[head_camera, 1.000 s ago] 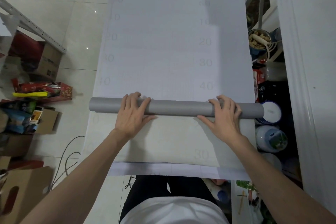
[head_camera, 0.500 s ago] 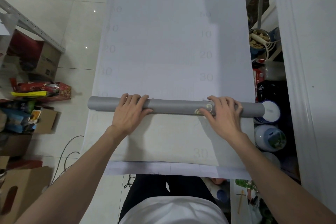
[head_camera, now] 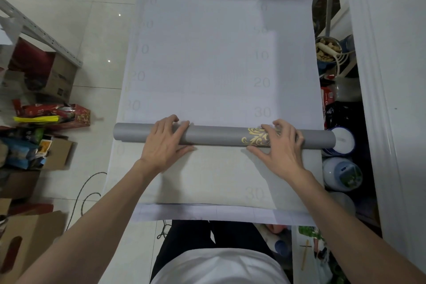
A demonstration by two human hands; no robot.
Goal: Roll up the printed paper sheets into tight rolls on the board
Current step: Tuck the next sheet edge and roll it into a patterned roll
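Left hand [head_camera: 164, 143] and right hand [head_camera: 282, 145] grip the grey paper roll [head_camera: 219, 137], spaced apart, probably for even tightness. The unrolled sheet [head_camera: 207, 64] lies beyond them.

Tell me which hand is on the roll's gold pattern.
The right hand partly covers the gold pattern; the left hand rests where the roll is plain grey.

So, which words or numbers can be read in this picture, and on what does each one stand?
"10", "20", "30": left column on the pale sheet beyond the grey roll.
"10", "20", "30": right column on the same sheet.
"30": on the cream surface on the near side of the roll.
Too faint to read: the numbers at the sheet's far end, and the print on the cardboard box and jars.
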